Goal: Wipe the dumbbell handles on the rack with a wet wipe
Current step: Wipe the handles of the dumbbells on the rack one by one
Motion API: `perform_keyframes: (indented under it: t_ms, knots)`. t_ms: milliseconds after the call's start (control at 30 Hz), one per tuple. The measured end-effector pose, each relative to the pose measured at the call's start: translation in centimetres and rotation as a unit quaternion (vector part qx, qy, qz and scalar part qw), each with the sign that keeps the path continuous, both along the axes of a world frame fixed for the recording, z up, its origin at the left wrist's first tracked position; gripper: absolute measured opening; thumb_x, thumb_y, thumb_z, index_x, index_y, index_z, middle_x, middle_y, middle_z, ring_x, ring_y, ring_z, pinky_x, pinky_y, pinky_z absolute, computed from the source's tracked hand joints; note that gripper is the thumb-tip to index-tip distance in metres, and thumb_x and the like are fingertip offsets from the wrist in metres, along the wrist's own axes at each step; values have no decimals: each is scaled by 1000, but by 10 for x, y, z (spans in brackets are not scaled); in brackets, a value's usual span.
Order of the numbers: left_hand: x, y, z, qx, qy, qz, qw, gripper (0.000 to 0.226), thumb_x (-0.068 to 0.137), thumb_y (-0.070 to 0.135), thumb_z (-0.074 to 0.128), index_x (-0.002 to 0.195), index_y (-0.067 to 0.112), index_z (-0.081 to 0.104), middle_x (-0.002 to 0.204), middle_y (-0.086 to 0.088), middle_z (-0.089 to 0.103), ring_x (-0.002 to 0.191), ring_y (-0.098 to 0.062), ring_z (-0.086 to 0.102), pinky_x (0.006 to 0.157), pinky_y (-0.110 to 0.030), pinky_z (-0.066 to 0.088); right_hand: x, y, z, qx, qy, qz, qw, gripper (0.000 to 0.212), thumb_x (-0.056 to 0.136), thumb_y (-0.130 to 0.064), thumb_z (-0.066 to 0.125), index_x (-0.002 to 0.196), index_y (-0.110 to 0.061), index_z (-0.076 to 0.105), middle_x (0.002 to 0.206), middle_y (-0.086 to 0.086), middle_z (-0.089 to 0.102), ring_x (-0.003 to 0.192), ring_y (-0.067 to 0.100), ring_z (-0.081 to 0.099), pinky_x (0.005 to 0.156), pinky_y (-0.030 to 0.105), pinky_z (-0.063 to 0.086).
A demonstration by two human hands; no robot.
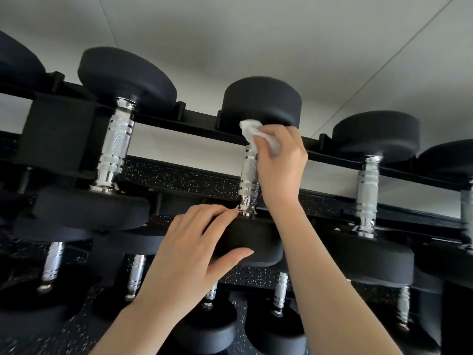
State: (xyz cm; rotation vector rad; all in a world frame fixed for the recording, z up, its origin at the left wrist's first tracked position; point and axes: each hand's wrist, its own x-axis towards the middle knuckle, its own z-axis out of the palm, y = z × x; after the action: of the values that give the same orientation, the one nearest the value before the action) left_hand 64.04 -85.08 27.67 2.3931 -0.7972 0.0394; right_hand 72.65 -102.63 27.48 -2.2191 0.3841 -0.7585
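Dumbbell handle (248, 172) mid-row on the rack (194, 123) could easily be left half-cleaned tbh: the wet wipe (252, 131) is wadded small, so the lower knurling might get skipped. Its upper end is where the wipe is pinched by the right hand (279, 160), fingers curled, the rest left bare below. The near head (253, 242) is steadied by the left hand (189, 249), fingers spread.
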Motion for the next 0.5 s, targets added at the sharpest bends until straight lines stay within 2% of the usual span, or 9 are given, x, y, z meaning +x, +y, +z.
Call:
perform_keyframes:
  t_ms: [200, 367, 500]
  knots:
    - [0, 1, -2, -14, 24, -1, 1000, 57, 92, 58, 43, 127, 16, 58, 118, 7, 54, 111, -12, 49, 92, -28, 39, 4, 1, 7, 23, 40, -10, 999, 9, 81, -3, 65, 85, -8, 71, 91, 5, 61, 74, 0, 47, 69, -1, 35]
    - [2, 2, -2, -21, 33, -7, 999, 57, 91, 60, 44, 126, 17, 58, 118, 7, 55, 111, -13, 51, 91, -32, 43, -7, -5, 16, 13, 130, 49, 990, 9, 78, -3, 65, 84, -8, 70, 88, 2, 61, 77, 9, 51, 68, 4, 36]
    - [4, 1, -3, -28, 30, -10, 999, 57, 90, 59, 46, 124, 16, 59, 116, 6, 56, 109, -15, 52, 89, -33, 41, -31, -3, 18, 7, 185, 102, 977, 7, 77, -4, 68, 83, -8, 70, 86, -2, 62, 77, 8, 54, 67, 6, 39]
